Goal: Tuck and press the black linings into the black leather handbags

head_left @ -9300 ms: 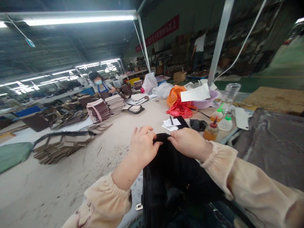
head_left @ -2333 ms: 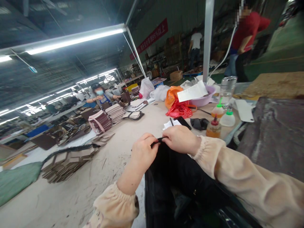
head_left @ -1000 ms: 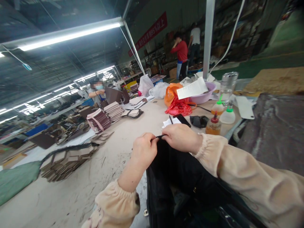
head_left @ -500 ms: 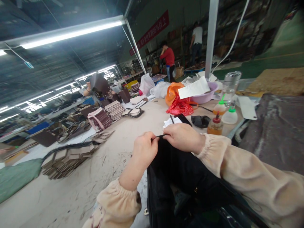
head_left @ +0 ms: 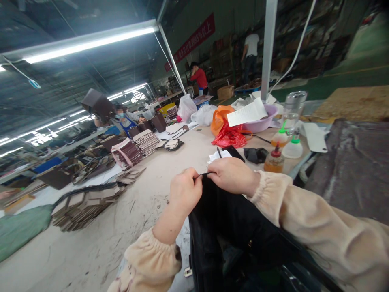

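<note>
A black bag (head_left: 243, 219) with its mouth spread lies in front of me, its lower part cut off by the frame edge. My left hand (head_left: 185, 188) pinches the bag's far top edge between thumb and fingers. Close beside it, my right hand (head_left: 232, 174) grips the same edge, palm down. A short dark strip of the edge shows between the two hands. A small metal buckle (head_left: 188, 272) hangs at the bag's left side. Inside the bag a tiny gold-coloured fitting (head_left: 250, 243) shows; the rest of the interior is too dark to make out.
Beyond my hands lie a phone (head_left: 233, 153), a red plastic bag (head_left: 229, 136), a purple basin (head_left: 264, 121) and several glue bottles (head_left: 274, 161). Stacked cut pieces (head_left: 85, 207) spread across the table's left side. A co-worker (head_left: 124, 121) across the table holds a brown box-shaped bag (head_left: 99, 106).
Across the table, the co-worker's brown bag has moved left and the co-worker behind it now shows. The person in red has shifted left. My hands keep their hold with barely any movement.
</note>
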`<state>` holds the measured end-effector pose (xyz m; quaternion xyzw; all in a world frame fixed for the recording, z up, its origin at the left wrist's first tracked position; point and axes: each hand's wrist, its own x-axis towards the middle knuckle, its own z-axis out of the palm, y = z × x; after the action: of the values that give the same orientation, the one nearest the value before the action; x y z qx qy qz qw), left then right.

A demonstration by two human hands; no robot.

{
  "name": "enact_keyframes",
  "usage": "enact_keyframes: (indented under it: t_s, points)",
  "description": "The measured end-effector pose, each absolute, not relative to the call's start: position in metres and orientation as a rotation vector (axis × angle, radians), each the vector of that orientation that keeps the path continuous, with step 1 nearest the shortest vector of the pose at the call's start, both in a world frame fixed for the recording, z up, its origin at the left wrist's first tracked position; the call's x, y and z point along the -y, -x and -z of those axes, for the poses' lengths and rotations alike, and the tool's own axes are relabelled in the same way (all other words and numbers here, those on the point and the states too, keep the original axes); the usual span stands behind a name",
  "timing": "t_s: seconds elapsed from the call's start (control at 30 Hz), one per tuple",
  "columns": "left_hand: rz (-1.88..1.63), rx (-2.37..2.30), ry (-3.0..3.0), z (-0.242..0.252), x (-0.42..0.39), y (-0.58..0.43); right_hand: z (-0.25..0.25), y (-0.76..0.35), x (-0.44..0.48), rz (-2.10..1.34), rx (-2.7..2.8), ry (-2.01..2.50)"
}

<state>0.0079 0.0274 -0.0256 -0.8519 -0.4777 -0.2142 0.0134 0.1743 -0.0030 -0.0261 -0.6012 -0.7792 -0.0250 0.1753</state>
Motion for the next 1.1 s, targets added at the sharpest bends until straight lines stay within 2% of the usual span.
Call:
enact_keyframes:
  t_s: [0.83, 1.1]
  points:
    - [0.618, 1.505, 2.610, 0.025, -0.028, -0.004, 0.018, -0.162, -0.009, 0.063, 2.320, 1.640]
    - [1.048, 1.782, 2.791, 0.030, -0.020, 0.019, 0.018, -0.160, -0.007, 0.091, 2.283, 1.717]
